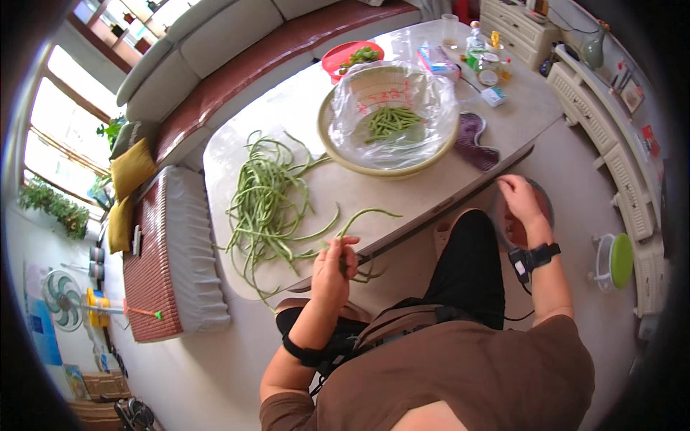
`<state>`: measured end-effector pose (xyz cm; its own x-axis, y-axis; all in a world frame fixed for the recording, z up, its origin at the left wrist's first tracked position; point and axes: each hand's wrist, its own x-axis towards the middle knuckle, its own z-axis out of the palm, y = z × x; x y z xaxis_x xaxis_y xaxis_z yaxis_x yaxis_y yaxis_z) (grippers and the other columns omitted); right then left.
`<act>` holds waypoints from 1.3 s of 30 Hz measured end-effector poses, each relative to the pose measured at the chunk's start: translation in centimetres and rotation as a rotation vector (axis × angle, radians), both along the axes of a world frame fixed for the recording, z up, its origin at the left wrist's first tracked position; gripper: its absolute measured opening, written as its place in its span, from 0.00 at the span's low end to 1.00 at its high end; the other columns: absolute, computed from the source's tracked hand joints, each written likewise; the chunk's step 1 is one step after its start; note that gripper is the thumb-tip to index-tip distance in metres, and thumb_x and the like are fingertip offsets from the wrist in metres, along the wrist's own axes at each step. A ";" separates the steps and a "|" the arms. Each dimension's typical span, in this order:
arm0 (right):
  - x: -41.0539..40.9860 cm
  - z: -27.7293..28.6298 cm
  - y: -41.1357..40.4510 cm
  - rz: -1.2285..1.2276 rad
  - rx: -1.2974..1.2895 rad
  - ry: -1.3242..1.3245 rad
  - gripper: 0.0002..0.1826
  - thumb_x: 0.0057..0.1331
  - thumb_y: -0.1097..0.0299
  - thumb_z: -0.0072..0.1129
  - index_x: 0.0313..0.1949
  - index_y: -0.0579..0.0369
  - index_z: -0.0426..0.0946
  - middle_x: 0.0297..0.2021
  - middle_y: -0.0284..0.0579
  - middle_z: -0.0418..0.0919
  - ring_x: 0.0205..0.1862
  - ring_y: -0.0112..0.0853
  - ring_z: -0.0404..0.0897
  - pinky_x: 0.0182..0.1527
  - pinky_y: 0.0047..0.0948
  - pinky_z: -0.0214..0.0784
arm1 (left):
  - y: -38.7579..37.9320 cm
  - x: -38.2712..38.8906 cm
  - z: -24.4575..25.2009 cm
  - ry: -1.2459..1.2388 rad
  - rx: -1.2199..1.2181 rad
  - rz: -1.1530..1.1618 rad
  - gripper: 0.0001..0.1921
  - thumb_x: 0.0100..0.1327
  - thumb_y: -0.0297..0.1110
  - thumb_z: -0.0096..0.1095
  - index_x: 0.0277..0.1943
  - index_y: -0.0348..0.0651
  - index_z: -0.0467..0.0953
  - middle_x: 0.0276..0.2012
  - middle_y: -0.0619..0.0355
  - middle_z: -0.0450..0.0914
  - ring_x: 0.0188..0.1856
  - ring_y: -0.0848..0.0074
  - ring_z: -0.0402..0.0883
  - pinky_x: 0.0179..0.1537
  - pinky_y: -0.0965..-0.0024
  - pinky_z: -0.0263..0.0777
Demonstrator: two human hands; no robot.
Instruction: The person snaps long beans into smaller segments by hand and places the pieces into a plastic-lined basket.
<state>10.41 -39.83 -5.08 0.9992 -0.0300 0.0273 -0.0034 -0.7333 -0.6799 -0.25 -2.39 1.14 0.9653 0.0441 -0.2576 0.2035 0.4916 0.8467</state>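
My left hand point(335, 266) is closed around a few long green beans point(366, 211) at the table's near edge; one curves up to the right, others hang below the fist. A tangled heap of long green beans point(269, 188) lies on the table to its left. My right hand point(520, 199) is over a round bin point(542, 202) on the floor, right of the table, thumb and fingers together; whether something small is between them cannot be told. Short cut bean pieces point(393, 123) lie in a clear plastic bag point(345, 126) lining a beige basket point(399, 173).
On the table point(377, 188) behind the basket is a red plate point(330, 56) with green fruit. A purple cloth point(477, 143) lies right of the basket, with bottles and jars point(488, 67) farther back. A green-topped stool point(621, 261) stands on the floor at right.
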 end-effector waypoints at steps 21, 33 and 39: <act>-2.2 7.1 19.9 0.785 0.194 -0.436 0.10 0.53 0.75 0.49 0.36 0.59 0.71 0.28 0.49 0.72 0.31 0.42 0.71 0.34 0.31 0.64 | 1.8 -1.5 -0.2 -0.031 0.110 0.063 0.14 0.63 0.38 0.41 0.34 0.34 0.69 0.17 0.65 0.60 0.17 0.84 0.56 0.18 0.82 0.51; -2.5 6.9 19.5 0.521 0.493 -0.180 0.06 0.58 0.71 0.39 0.27 0.57 0.65 0.19 0.39 0.64 0.22 0.26 0.66 0.25 0.25 0.62 | -0.2 -1.8 -0.5 -0.015 0.151 -0.115 0.13 0.63 0.36 0.42 0.31 0.36 0.69 0.15 0.66 0.58 0.16 0.86 0.53 0.17 0.83 0.47; 0.4 7.0 12.9 -0.026 1.552 0.162 0.07 0.60 0.68 0.40 0.26 0.54 0.65 0.17 0.30 0.61 0.16 0.15 0.56 0.18 0.13 0.50 | 0.7 -1.7 -1.8 0.060 0.064 -0.022 0.14 0.63 0.38 0.42 0.30 0.37 0.69 0.15 0.67 0.57 0.15 0.87 0.52 0.16 0.83 0.45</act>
<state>10.76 -26.96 1.88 0.9871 0.0573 -0.1495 -0.1497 0.6620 -0.7344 -1.91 -1.71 -0.65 0.9492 0.0414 -0.3119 0.2645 0.4317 0.8624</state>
